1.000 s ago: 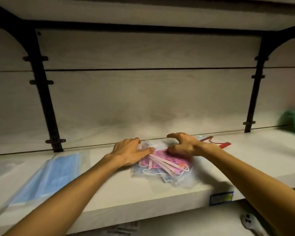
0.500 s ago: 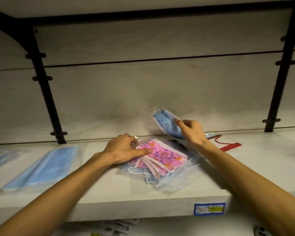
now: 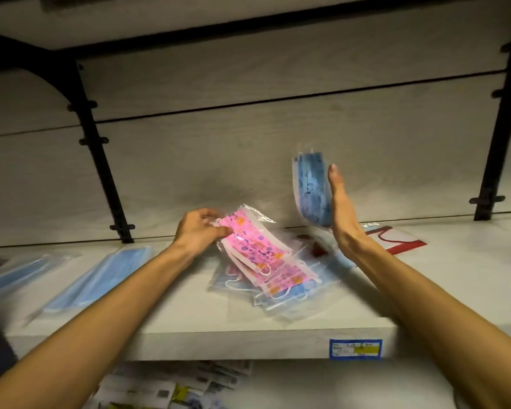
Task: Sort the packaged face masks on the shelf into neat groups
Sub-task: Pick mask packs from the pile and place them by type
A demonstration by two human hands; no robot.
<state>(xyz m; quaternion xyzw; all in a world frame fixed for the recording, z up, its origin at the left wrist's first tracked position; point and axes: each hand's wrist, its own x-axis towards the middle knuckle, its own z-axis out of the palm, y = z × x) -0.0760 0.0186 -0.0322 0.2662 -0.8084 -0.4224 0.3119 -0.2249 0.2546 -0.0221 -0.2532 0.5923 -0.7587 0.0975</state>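
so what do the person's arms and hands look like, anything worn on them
Both forearms are bare right down into the frame's lower corners, with no sleeves showing. The left hand and right hand wear no gloves, and no watch, bracelet or ring is visible. A short, unpainted nail shows on the right hand.

Black brackets on back panel — price label on edge.

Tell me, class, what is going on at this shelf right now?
A person is sorting packaged masks. The left hand pinches the top pink patterned pack of a mixed pile on the shelf. The right hand holds a blue patterned pack upright above the shelf. Plain blue packs lie to the left.
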